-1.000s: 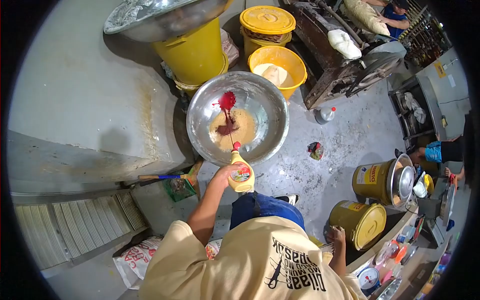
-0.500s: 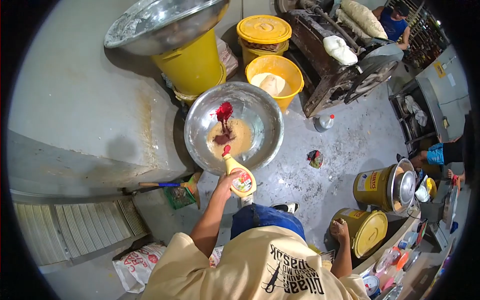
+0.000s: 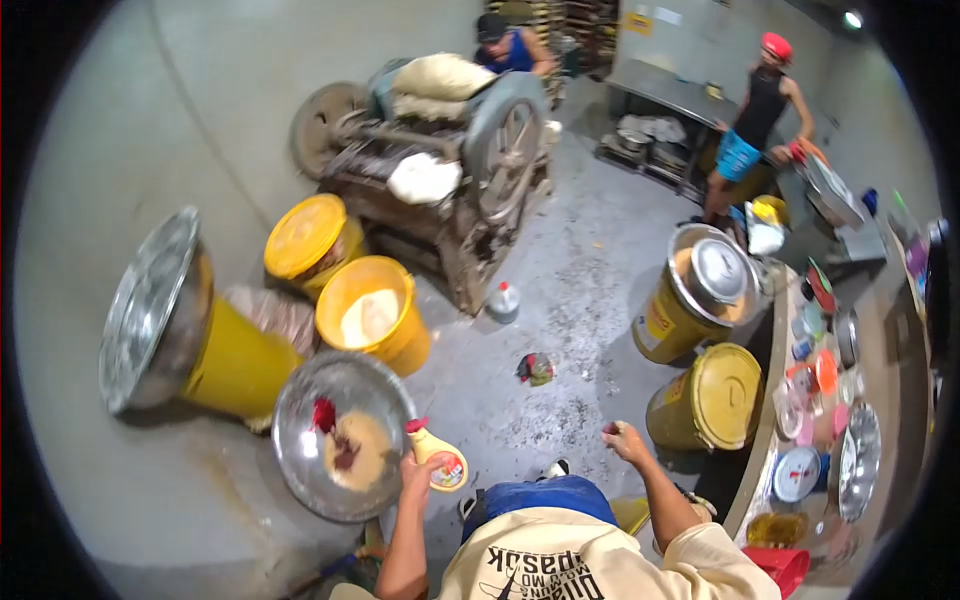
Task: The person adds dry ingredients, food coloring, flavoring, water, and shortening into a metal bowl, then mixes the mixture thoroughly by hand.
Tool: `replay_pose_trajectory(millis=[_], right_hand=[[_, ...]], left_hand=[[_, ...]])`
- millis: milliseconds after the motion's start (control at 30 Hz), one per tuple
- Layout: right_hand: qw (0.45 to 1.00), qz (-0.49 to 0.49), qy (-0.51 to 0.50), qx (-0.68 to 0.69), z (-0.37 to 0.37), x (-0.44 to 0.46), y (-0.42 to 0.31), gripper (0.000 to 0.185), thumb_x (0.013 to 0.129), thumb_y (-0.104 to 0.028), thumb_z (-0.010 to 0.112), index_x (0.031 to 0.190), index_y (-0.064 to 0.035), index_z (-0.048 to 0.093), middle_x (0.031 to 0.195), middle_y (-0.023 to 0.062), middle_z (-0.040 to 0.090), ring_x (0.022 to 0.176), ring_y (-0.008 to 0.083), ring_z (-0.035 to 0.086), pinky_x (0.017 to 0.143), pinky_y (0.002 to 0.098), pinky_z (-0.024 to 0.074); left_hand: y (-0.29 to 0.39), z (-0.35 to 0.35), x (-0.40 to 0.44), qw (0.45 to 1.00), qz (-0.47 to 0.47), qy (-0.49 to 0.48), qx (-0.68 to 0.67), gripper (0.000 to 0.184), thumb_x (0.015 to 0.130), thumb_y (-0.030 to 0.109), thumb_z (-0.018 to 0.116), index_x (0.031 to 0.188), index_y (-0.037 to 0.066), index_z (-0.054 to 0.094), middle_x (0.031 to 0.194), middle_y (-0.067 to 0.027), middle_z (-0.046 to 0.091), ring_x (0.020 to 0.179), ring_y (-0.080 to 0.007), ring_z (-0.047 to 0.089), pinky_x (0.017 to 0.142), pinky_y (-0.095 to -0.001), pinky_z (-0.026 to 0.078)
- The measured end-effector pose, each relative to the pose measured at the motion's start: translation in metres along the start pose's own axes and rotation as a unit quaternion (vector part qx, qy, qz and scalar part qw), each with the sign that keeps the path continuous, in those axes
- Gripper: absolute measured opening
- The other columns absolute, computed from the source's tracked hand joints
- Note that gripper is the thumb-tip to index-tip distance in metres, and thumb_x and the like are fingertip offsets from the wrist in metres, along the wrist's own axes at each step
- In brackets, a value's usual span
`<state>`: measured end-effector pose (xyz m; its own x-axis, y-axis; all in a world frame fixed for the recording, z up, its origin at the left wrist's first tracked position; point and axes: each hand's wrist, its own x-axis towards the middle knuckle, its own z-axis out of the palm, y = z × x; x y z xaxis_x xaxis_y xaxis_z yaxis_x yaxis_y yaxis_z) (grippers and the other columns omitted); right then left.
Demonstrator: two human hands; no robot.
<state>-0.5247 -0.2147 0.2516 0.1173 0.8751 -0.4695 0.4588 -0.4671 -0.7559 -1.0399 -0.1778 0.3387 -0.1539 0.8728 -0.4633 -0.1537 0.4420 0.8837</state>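
Bottle (image 3: pixel 449 469) is gripped by closed left hand (image 3: pixel 421 474), beside the bowl (image 3: pixel 295 432) at three o'clock; red tip (image 3: pixel 416 425) should be held raised. Right hand (image 3: pixel 627 441) half-curled, contents unclear.

Surfaces: metal, plastic, cloth

Bowl (image 3: pixel 300 455): silvery metal, mottled shine. Bottle (image 3: pixel 440 462): smooth plastic, slightly glossy. Open bucket (image 3: pixel 406 340): yellow plastic, smooth, soft sheen. Machine (image 3: pixel 450 215): worn metal, looks rough, mostly matt. Floor (image 3: pixel 590 330): grey, hard-looking, speckled and scuffed. Shirt (image 3: pixel 545 540): pale matt cloth, printed. Trousers (image 3: pixel 545 497): blue cloth, matt.
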Motion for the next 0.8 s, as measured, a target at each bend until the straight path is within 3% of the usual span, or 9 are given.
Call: replay_pose_trajectory(millis=[67, 200, 267, 400, 433, 500, 600, 700, 800], right_hand=[[0.993, -0.111, 0.037, -0.009, -0.007, -0.008, -0.053, 0.036, 0.093, -0.025, 0.072, 0.116, 0.0022, 0.067, 0.104, 0.0104, 0.072, 0.091, 0.0201, 0.069, 0.081, 0.0355, 0.0570], [0.978, -0.144, -0.035, 0.146, -0.036, -0.034, -0.145, 0.061, 0.094, -0.026, 0.074, 0.143, 0.0010, 0.053, 0.131, 0.0180, 0.066, 0.115, 0.0230, 0.064, 0.097, 0.0383, 0.0537], [0.967, -0.245, 0.059, 0.026, -0.067, -0.049, -0.171, 0.080, 0.094, -0.027, 0.074, 0.157, -0.0006, 0.033, 0.151, 0.0219, 0.050, 0.132, 0.0264, 0.056, 0.105, 0.0398, 0.0488], [0.933, -0.215, 0.244, 0.152, -0.120, -0.075, -0.166, 0.094, 0.095, -0.026, 0.070, 0.164, -0.0032, 0.010, 0.162, 0.0223, 0.037, 0.146, 0.0342, 0.043, 0.116, 0.0403, 0.0370], [0.921, -0.198, 0.277, 0.186, -0.145, -0.087, -0.167, 0.094, 0.093, -0.027, 0.070, 0.164, -0.0027, 0.013, 0.159, 0.0242, 0.040, 0.143, 0.0361, 0.045, 0.116, 0.0408, 0.0370], [0.899, -0.177, 0.311, 0.254, -0.188, -0.100, -0.161, 0.093, 0.090, -0.027, 0.071, 0.163, -0.0016, 0.018, 0.153, 0.0279, 0.046, 0.138, 0.0398, 0.049, 0.116, 0.0418, 0.0371], [0.901, -0.151, 0.383, 0.138, -0.230, -0.088, -0.134, 0.088, 0.093, -0.027, 0.069, 0.163, -0.0038, 0.020, 0.155, 0.0232, 0.046, 0.141, 0.0376, 0.048, 0.118, 0.0423, 0.0356], [0.909, -0.081, 0.401, -0.082, -0.273, -0.077, -0.105, 0.072, 0.094, -0.030, 0.067, 0.155, -0.0047, 0.039, 0.150, 0.0249, 0.050, 0.133, 0.0413, 0.053, 0.114, 0.0453, 0.0401], [0.908, -0.050, 0.411, -0.056, -0.296, -0.062, -0.076, 0.057, 0.093, -0.032, 0.067, 0.143, -0.0059, 0.057, 0.146, 0.0242, 0.054, 0.129, 0.0421, 0.055, 0.113, 0.0478, 0.0411]], left_hand=[[0.007, 0.058, 0.015, 0.995, 0.018, -0.065, 0.067, 0.040, 0.074, 0.000, 0.084, 0.110, 0.001, 0.067, 0.100, -0.0085, 0.075, 0.088, -0.0178, 0.072, 0.084, -0.0342, 0.058], [0.008, 0.188, 0.032, 0.955, 0.096, -0.192, 0.204, 0.047, 0.073, 0.017, 0.090, 0.112, 0.003, 0.068, 0.098, -0.0083, 0.076, 0.087, -0.0179, 0.072, 0.082, -0.0358, 0.057], [0.026, 0.271, 0.021, 0.906, 0.195, -0.251, 0.278, 0.050, 0.076, 0.031, 0.088, 0.114, 0.006, 0.068, 0.096, -0.0114, 0.076, 0.087, -0.0238, 0.073, 0.080, -0.0399, 0.057], [0.037, 0.415, -0.012, 0.834, 0.259, -0.347, 0.342, 0.043, 0.082, 0.030, 0.079, 0.117, 0.008, 0.066, 0.099, -0.0183, 0.075, 0.092, -0.0383, 0.073, 0.080, -0.0457, 0.056], [0.035, 0.448, -0.020, 0.828, 0.266, -0.414, 0.267, 0.043, 0.081, 0.029, 0.077, 0.117, 0.010, 0.065, 0.100, -0.0211, 0.074, 0.095, -0.0410, 0.072, 0.080, -0.0486, 0.055], [0.037, 0.500, -0.036, 0.781, 0.263, -0.416, 0.385, 0.047, 0.079, 0.034, 0.078, 0.119, 0.011, 0.064, 0.099, -0.0238, 0.073, 0.095, -0.0437, 0.071, 0.080, -0.0512, 0.055], [0.039, 0.552, -0.036, 0.733, 0.275, -0.469, 0.410, 0.056, 0.076, 0.043, 0.077, 0.120, 0.012, 0.063, 0.099, -0.0250, 0.072, 0.094, -0.0464, 0.069, 0.080, -0.0539, 0.053], [0.047, 0.601, -0.035, 0.676, 0.278, -0.520, 0.443, 0.057, 0.075, 0.048, 0.076, 0.118, 0.012, 0.065, 0.100, -0.0239, 0.072, 0.095, -0.0457, 0.069, 0.082, -0.0542, 0.053], [0.034, 0.635, -0.017, 0.643, 0.248, -0.574, 0.443, 0.057, 0.076, 0.053, 0.074, 0.115, 0.012, 0.069, 0.102, -0.0218, 0.073, 0.098, -0.0433, 0.069, 0.084, -0.0522, 0.053]])
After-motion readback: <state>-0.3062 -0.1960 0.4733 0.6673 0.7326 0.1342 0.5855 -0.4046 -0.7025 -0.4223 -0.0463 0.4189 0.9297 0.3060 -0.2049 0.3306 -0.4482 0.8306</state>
